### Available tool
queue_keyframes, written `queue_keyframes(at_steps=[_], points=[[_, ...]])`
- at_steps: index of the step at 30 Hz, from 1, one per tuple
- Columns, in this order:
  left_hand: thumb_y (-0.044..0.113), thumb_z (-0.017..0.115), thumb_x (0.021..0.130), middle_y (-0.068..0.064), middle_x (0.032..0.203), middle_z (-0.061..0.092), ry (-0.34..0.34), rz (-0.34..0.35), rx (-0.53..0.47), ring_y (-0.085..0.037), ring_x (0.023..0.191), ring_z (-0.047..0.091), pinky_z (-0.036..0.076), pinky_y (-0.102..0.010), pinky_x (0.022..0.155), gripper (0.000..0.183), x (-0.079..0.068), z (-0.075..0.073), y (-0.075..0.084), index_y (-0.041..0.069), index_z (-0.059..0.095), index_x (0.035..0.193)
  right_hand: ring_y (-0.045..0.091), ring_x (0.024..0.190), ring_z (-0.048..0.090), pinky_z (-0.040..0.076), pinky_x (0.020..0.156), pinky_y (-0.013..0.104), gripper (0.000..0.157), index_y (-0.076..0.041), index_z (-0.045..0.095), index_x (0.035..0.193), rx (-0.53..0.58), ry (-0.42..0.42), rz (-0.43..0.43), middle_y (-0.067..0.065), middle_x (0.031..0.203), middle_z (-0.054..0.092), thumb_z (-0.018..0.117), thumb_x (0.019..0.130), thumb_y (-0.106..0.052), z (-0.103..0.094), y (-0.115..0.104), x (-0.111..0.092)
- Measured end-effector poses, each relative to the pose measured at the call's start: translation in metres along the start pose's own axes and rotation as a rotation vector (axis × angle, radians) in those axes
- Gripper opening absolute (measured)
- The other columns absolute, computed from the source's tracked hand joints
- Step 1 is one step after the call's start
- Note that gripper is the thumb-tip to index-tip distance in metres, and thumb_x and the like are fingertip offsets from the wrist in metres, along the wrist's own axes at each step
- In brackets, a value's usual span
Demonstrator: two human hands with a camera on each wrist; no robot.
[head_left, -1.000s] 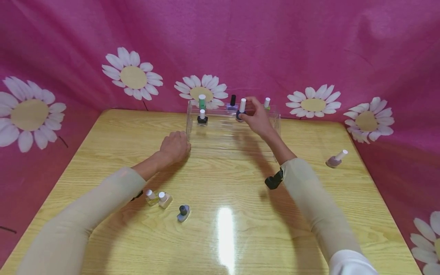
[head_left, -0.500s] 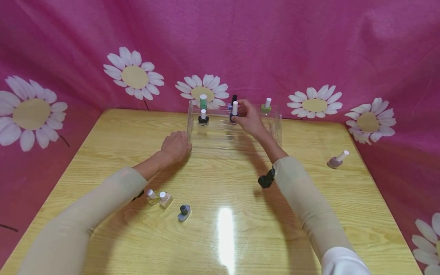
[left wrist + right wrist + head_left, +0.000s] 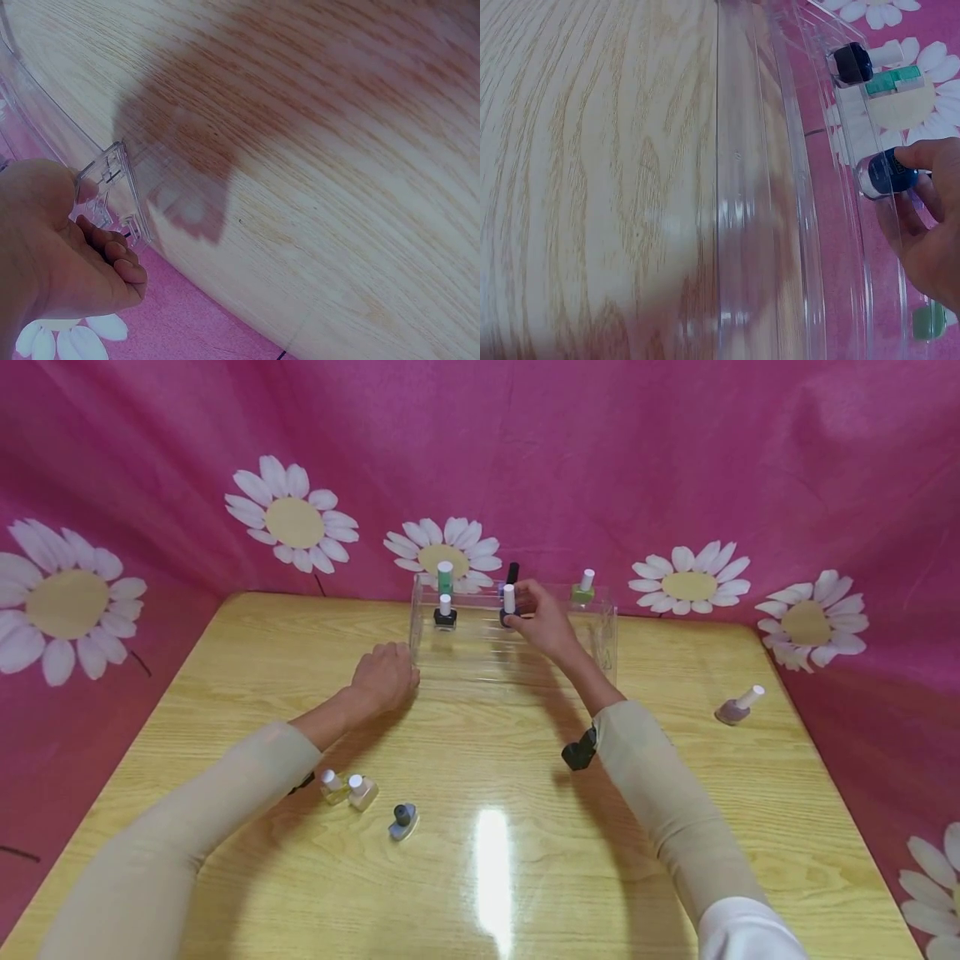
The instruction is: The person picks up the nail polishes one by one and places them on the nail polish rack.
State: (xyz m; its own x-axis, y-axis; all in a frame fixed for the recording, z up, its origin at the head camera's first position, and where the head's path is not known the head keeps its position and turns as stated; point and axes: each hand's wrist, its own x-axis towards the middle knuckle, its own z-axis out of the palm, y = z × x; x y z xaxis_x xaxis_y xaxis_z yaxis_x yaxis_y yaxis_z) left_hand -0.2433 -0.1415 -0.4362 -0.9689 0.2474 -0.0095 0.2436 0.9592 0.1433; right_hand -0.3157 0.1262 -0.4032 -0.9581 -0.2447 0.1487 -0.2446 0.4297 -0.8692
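Observation:
My right hand (image 3: 547, 625) pinches a dark blue nail polish bottle (image 3: 889, 174) with a white cap between thumb and fingers. The bottle is upright at an upper step of a clear acrylic display rack (image 3: 480, 662). At the rack's left end, my left hand (image 3: 381, 678) grips the side panel (image 3: 126, 184), fingers curled at its edge. On the rack's left part stand a black polish bottle (image 3: 445, 617) and, behind it, a green one (image 3: 446, 578). A black-capped bottle (image 3: 513, 574) is partly hidden behind the held one. A lime green bottle (image 3: 583, 589) stands on the top right.
On the wooden table (image 3: 525, 877), a yellowish bottle (image 3: 332, 788), a beige bottle (image 3: 362, 794) and a grey-blue bottle (image 3: 403, 822) lie front left. A mauve bottle (image 3: 735, 708) is at the right. A pink daisy-print cloth (image 3: 570, 468) hangs behind the table.
My right hand has moved left along the rack with the dark blue bottle and lowered it slightly, uncovering the lime green bottle. My left hand stays at the rack's left end.

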Motion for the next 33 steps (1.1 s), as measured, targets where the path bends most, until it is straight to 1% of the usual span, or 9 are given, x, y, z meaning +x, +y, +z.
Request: queue_keyframes(at_steps=[4,9,13,18,25,30,33], points=[[0.022,0.049,0.099,-0.025,0.096,0.060,0.014,0.004,-0.004,-0.042,0.093,0.059,0.050,-0.054,0.076,0.028,-0.001,0.000,0.000,-0.005,0.053,0.096,0.036,0.110,0.061,0.051,0.089,0.044,0.038,0.001,0.052,0.126,-0.030,-0.002,0.000,0.023,0.120,0.063,0.068,0.091,0.002,0.000,0.000,-0.001],[0.022,0.049,0.099,-0.024,0.095,0.059,0.009,0.010,0.010,-0.041,0.092,0.059,0.050,-0.053,0.076,0.028,-0.001,0.000,0.000,-0.005,0.052,0.096,0.034,0.110,0.061,0.050,0.088,0.044,0.041,0.000,0.050,0.129,-0.048,0.002,0.018,0.022,0.121,0.063,0.068,0.092,0.000,-0.003,0.002,-0.001],[0.023,0.049,0.099,-0.024,0.097,0.059,-0.005,-0.002,0.006,-0.041,0.093,0.059,0.050,-0.053,0.076,0.028,0.000,-0.001,0.001,-0.005,0.053,0.097,0.033,0.109,0.061,0.050,0.087,0.041,0.044,0.000,0.049,0.131,-0.023,0.015,0.018,0.022,0.120,0.064,0.069,0.091,0.000,-0.003,0.003,-0.002],[0.023,0.050,0.099,-0.024,0.098,0.060,-0.015,-0.012,0.008,-0.040,0.093,0.059,0.051,-0.053,0.077,0.028,0.000,-0.001,0.001,-0.005,0.053,0.098,0.032,0.106,0.062,0.051,0.088,0.041,0.046,0.000,0.048,0.131,0.020,0.027,0.013,0.021,0.119,0.065,0.069,0.091,0.001,-0.004,0.004,-0.004],[0.022,0.049,0.099,-0.023,0.096,0.060,-0.013,-0.005,0.005,-0.041,0.093,0.059,0.051,-0.054,0.076,0.028,0.000,0.000,0.001,-0.005,0.054,0.096,0.032,0.106,0.063,0.052,0.089,0.041,0.045,-0.003,0.048,0.131,0.015,0.022,0.025,0.020,0.120,0.065,0.070,0.091,-0.001,-0.006,0.006,-0.004],[0.022,0.050,0.098,-0.023,0.095,0.060,-0.010,-0.006,0.008,-0.040,0.092,0.060,0.051,-0.053,0.075,0.027,0.000,0.000,0.002,-0.005,0.054,0.096,0.033,0.107,0.063,0.051,0.091,0.042,0.045,-0.001,0.049,0.130,0.030,0.025,0.008,0.021,0.119,0.065,0.070,0.090,0.001,-0.008,0.006,-0.006],[0.023,0.049,0.099,-0.023,0.096,0.060,-0.019,-0.007,0.021,-0.040,0.093,0.059,0.051,-0.053,0.076,0.028,0.001,-0.001,0.002,-0.005,0.054,0.097,0.035,0.107,0.063,0.050,0.093,0.042,0.043,0.001,0.050,0.129,0.054,0.031,-0.020,0.023,0.119,0.065,0.069,0.090,0.002,-0.011,0.007,-0.007]])
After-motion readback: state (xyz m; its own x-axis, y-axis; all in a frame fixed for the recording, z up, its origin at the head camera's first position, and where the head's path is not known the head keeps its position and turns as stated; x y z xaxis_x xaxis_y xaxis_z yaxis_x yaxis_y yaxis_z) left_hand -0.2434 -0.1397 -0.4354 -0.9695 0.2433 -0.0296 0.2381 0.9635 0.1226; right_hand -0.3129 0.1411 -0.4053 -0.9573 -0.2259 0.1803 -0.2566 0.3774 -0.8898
